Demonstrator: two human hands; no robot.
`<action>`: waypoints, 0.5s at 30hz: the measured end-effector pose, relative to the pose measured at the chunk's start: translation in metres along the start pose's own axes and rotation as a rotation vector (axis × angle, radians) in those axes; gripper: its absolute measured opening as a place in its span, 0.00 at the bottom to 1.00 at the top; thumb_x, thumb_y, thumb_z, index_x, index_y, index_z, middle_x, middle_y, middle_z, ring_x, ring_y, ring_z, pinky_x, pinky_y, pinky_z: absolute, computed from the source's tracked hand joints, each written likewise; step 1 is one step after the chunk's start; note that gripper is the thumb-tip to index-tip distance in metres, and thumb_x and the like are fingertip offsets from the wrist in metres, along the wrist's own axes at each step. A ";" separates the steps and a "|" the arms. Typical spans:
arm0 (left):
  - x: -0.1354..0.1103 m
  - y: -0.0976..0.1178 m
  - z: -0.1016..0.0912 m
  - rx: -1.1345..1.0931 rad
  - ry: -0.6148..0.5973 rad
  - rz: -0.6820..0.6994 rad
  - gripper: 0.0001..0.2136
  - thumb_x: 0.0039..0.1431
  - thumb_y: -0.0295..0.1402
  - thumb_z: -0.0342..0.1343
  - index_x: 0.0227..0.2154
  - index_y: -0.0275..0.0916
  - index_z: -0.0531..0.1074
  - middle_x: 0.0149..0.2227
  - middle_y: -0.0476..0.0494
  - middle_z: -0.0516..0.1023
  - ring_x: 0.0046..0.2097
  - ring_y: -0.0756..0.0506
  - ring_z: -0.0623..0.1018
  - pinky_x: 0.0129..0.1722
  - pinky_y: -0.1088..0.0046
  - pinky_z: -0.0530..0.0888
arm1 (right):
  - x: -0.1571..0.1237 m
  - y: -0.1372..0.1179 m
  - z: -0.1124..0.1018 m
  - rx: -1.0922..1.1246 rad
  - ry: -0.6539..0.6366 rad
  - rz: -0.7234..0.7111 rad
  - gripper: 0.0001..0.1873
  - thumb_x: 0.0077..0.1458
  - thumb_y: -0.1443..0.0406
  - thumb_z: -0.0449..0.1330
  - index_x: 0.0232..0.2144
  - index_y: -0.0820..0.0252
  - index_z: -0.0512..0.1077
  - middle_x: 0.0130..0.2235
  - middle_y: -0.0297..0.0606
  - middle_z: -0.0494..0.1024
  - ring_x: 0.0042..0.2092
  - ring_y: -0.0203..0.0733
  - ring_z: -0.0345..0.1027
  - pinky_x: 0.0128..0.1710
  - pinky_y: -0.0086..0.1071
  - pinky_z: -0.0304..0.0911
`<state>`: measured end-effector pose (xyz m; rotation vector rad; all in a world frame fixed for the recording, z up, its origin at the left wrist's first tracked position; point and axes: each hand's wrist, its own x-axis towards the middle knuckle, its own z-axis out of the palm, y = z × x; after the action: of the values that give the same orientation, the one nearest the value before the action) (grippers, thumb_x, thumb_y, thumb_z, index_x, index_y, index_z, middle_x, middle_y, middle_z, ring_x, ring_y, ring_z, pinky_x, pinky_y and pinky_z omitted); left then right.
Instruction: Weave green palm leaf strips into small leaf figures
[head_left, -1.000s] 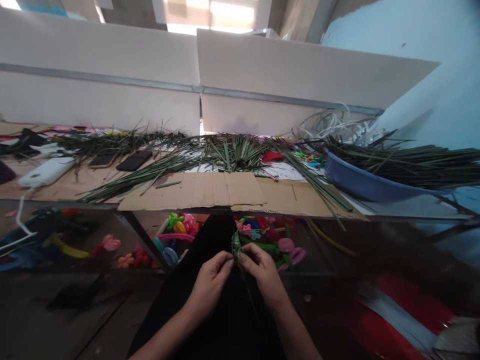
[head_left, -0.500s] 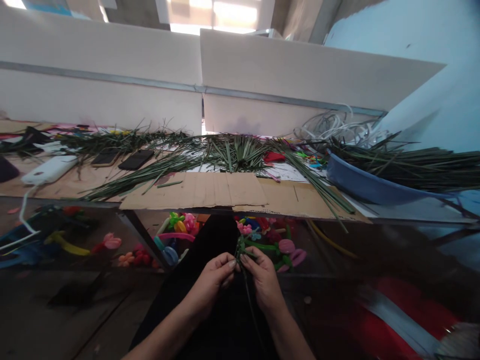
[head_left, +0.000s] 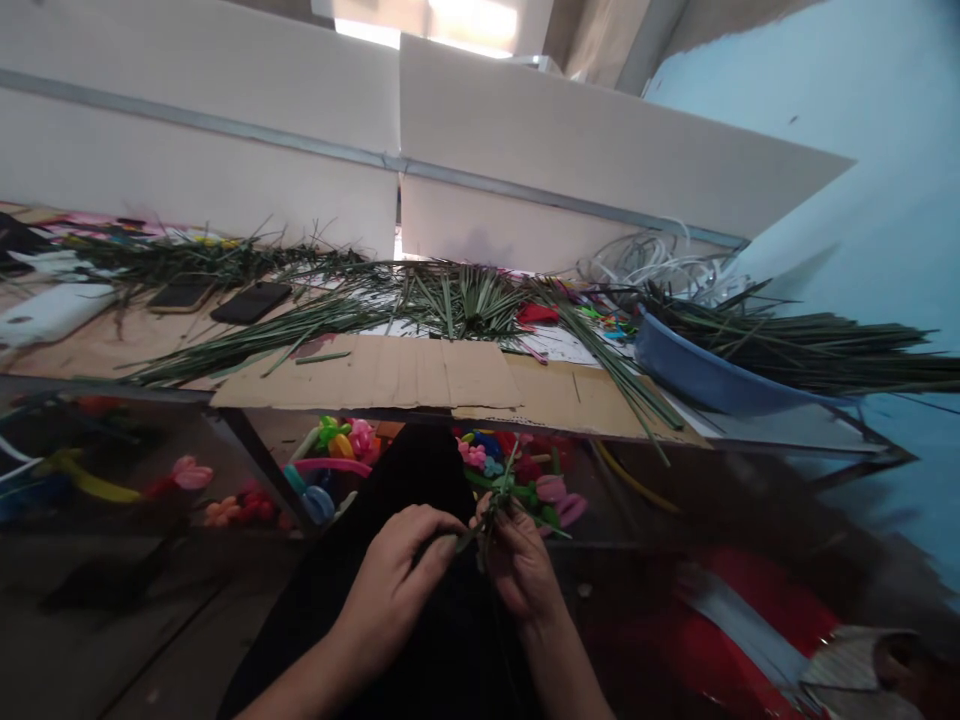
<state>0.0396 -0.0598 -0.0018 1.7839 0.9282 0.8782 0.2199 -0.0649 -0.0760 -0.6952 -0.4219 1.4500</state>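
Over my dark-clothed lap, my right hand [head_left: 525, 570] grips a small knotted piece of green leaf strips [head_left: 498, 504] between thumb and fingers. Loose leaf ends stick out of it upward and to the right. My left hand [head_left: 401, 570], just left of it, pinches one flat green leaf strip [head_left: 466, 541] that runs toward the knotted piece. Fine details of the folds are too small and dark to make out.
On the table ahead lie cardboard [head_left: 375, 372], bundles of long green leaves [head_left: 480, 300], two phones [head_left: 251, 302] and a white power strip [head_left: 56, 312]. A blue basin [head_left: 690, 365] holds more leaves at right. Balloon flowers [head_left: 551, 490] fill the shelf below.
My hands have moved apart slightly, the left one drawing a strip out to the left. The knotted piece has turned in my right hand. The view has shifted a little.
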 end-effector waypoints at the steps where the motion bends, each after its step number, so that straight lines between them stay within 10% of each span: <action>1: 0.002 0.000 -0.001 -0.025 -0.007 -0.014 0.17 0.71 0.42 0.45 0.39 0.43 0.78 0.38 0.45 0.80 0.43 0.41 0.77 0.45 0.65 0.69 | 0.000 0.000 0.000 -0.010 0.011 -0.015 0.18 0.40 0.63 0.80 0.33 0.55 0.78 0.31 0.29 0.79 0.31 0.32 0.70 0.34 0.23 0.66; 15: 0.017 -0.020 0.018 0.409 -0.001 0.076 0.09 0.69 0.32 0.51 0.36 0.38 0.75 0.34 0.44 0.79 0.39 0.41 0.76 0.44 0.61 0.67 | -0.011 -0.012 0.014 -0.638 -0.029 -0.281 0.13 0.55 0.56 0.70 0.29 0.59 0.76 0.31 0.32 0.73 0.36 0.39 0.63 0.39 0.30 0.60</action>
<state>0.0585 -0.0458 -0.0230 2.1781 1.1039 0.7725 0.2189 -0.0733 -0.0557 -1.0704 -0.9867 1.0533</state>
